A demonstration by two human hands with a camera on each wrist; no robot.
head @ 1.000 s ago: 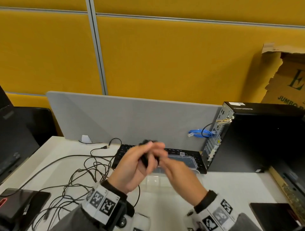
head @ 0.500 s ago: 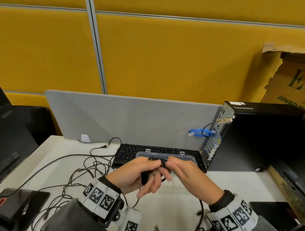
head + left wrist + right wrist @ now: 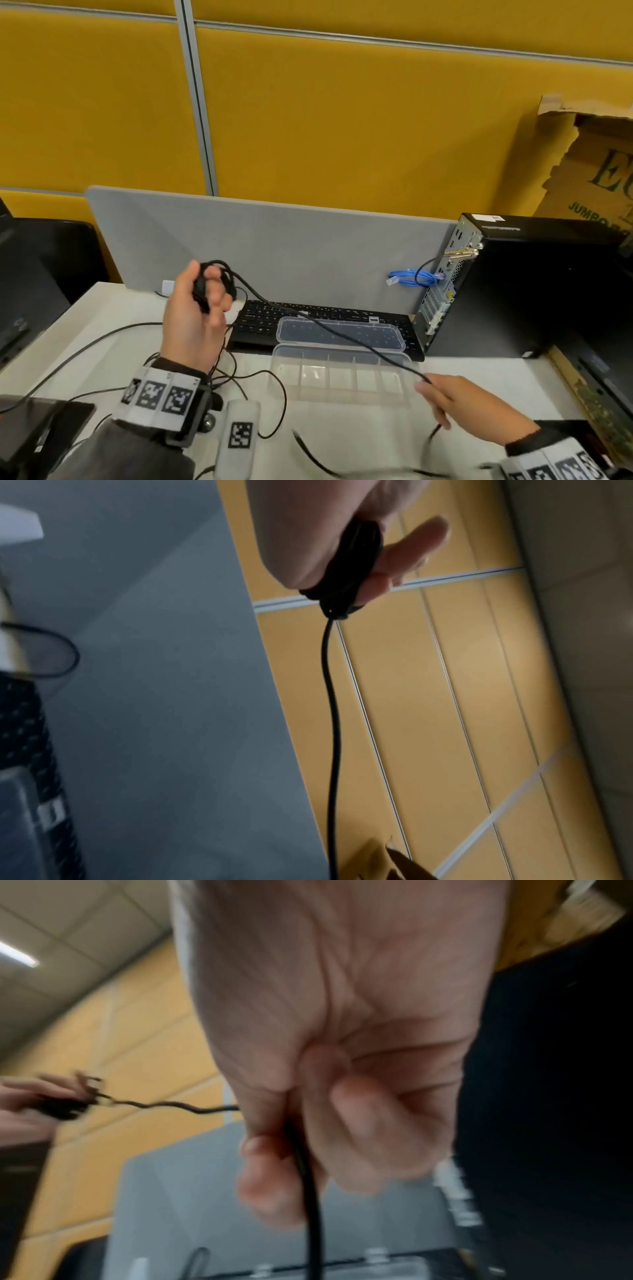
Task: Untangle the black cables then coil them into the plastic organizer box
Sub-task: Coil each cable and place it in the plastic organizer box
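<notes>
My left hand [image 3: 198, 308] is raised above the desk and grips a small coil of black cable [image 3: 205, 291], wound round its fingers [image 3: 411, 542]; the coil [image 3: 342, 569] shows in the left wrist view too. From it one black cable [image 3: 325, 329] runs taut down to the right, over the clear plastic organizer box [image 3: 342, 380]. My right hand [image 3: 455, 401] pinches that cable [image 3: 304, 1164] low at the box's right end. The box stands open, its lid [image 3: 339, 334] leaning on the keyboard. A tangle of black cables [image 3: 236, 373] lies on the desk at left.
A black keyboard [image 3: 267, 318] lies behind the box, against a grey divider [image 3: 274, 246]. A black computer tower [image 3: 534, 287] with a blue cable [image 3: 411, 277] stands at right. Dark devices [image 3: 34, 425] sit at the left edge, and cardboard [image 3: 589, 171] leans at back right.
My hands were together winding the coil over the box. Now the left hand has lifted up and left with the coil, and the right has slid down and right along the cable.
</notes>
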